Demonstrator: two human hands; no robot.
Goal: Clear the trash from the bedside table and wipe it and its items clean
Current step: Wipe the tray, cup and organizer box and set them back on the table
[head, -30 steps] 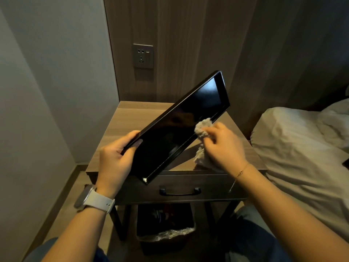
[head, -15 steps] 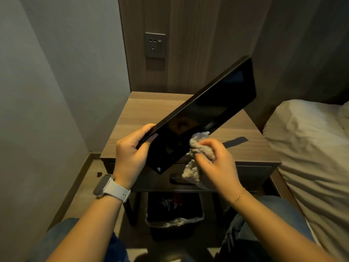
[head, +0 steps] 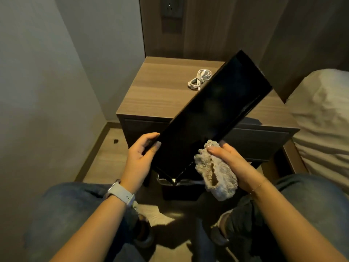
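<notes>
Our left hand (head: 138, 159) grips the near left edge of the black tray (head: 211, 118), thumb laid over the rim and fingers wrapped underneath, with the wrist bent upward and a white smartwatch (head: 120, 191) on it. The tray slants from about 7 o'clock near our knees up toward 1 o'clock, held in the air with its far end above the tabletop (head: 156, 91). Our right hand (head: 229, 161) is closed around a crumpled grey cloth (head: 215, 173), the fingertips pressing its top fold against the tray's lower right edge at roughly 5 o'clock from the tray's middle; the forearm comes in from the lower right.

Compared with half a second ago, our view has tipped downward, so our knees in jeans now fill the bottom. The tray has dropped lower and stands steeper, and the cloth has slid from the middle of the dark surface to the near right edge. A coiled white charging cable (head: 199, 79) now shows on the tabletop at 11 o'clock from the tray's middle, where the tray hid it before. The trash bin (head: 181, 190) sits on the floor below the tray's near corner, and the bed (head: 321, 114) lies at 3 o'clock.
</notes>
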